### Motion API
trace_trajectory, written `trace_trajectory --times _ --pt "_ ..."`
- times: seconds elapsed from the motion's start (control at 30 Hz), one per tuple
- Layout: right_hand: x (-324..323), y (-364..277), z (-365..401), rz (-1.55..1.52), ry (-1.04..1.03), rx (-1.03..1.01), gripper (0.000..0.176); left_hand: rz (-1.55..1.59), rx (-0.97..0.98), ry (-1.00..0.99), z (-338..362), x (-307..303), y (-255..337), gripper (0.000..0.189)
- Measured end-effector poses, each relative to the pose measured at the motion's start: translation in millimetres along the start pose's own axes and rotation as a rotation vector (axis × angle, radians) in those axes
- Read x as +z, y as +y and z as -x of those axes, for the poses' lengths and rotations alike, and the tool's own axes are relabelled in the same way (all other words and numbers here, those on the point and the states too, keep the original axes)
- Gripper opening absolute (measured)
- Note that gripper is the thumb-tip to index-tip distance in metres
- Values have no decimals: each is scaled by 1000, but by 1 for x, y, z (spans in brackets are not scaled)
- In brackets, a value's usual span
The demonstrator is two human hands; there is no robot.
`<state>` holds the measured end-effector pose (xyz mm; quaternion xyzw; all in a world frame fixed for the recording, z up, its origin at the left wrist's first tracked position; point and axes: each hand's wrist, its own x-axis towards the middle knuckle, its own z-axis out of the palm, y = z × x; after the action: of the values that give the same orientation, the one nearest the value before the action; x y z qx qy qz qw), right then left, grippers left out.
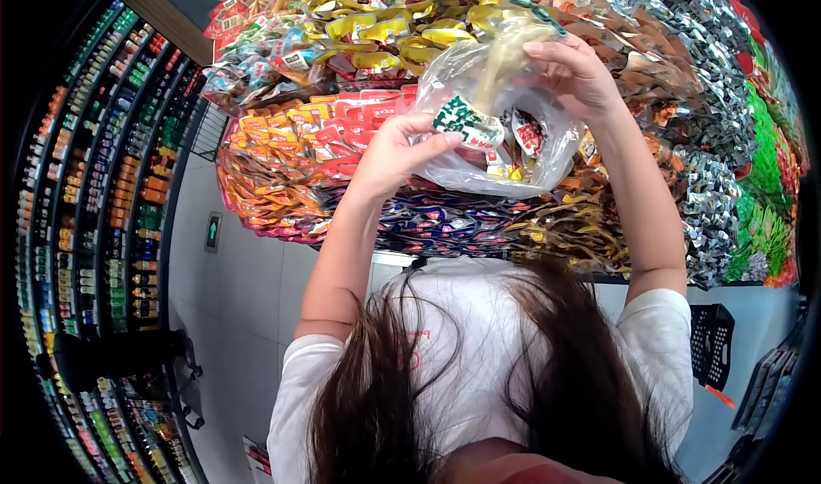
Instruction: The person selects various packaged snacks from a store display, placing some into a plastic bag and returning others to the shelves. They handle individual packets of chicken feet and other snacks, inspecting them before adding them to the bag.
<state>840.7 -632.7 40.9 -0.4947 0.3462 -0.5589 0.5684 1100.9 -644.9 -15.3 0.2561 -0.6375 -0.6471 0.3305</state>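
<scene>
My left hand (pixel 398 152) pinches the lower end of a clear food packet (pixel 469 125) with green-and-white printing. The packet's pale contents run up toward my right hand (pixel 575 75), whose thumb presses on the upper end. Behind and below the packet, a clear plastic bag (pixel 436 166) hangs open between my hands, its rim by my right fingers. Several small packets lie inside the bag, one of them a red-and-white packet (pixel 528 135). Part of my right fingers is hidden behind the packet and the bag's film.
Heaps of snack packets surround my hands: yellow packets (pixel 376 29) at the back, orange packets (pixel 278 133) at left, dark blue packets (pixel 436 227) nearest me, silver packets (pixel 714 125) at right. Shelves of bottles (pixel 94 193) stand at far left. A black basket (pixel 711 343) is at lower right.
</scene>
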Motion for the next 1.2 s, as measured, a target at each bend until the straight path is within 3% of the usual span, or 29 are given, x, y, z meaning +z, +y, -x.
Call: trace_trajectory --times 0.13,0.17,0.27,0.4,0.47,0.53,0.6,0.7,0.73,0.83,0.93,0.97,1.07,1.13,1.17,1.2 --pt "-10 -19 17 -200 -117 49 30 35 66 39 -2 -6 5 15" --pt "0 -24 24 -123 39 32 37 118 85 74 -4 -6 3 14" --pt "-21 -21 24 114 11 140 39 228 114 135 -8 2 9 13" --pt "-29 -27 39 286 -178 188 30 282 209 159 -14 0 0 14" --pt "-25 -27 48 397 -115 261 28 205 274 212 -17 0 -5 13" --pt "-6 -21 54 441 44 183 27 334 256 232 -19 1 -4 12" --pt "-2 -13 56 363 75 136 24 463 241 249 -19 4 2 13" --pt "2 -2 59 326 196 71 19 654 189 92 -18 3 0 37" --pt "7 8 59 282 207 10 29 655 194 94 -18 5 0 37" --pt "37 20 62 274 256 -81 30 698 224 76 -18 15 2 40" --pt "46 30 66 405 219 -43 28 749 296 146 -23 23 4 48" --pt "44 34 65 406 218 -44 28 794 301 149 -20 24 9 39" --pt "37 37 64 488 143 -3 26 655 349 227 -19 21 1 33" --pt "38 28 67 702 106 188 13 631 343 241 -17 21 3 29" --pt "33 36 68 726 75 74 28 593 339 241 -16 22 3 30" --pt "34 34 70 725 80 76 28 555 334 240 -15 23 4 30"
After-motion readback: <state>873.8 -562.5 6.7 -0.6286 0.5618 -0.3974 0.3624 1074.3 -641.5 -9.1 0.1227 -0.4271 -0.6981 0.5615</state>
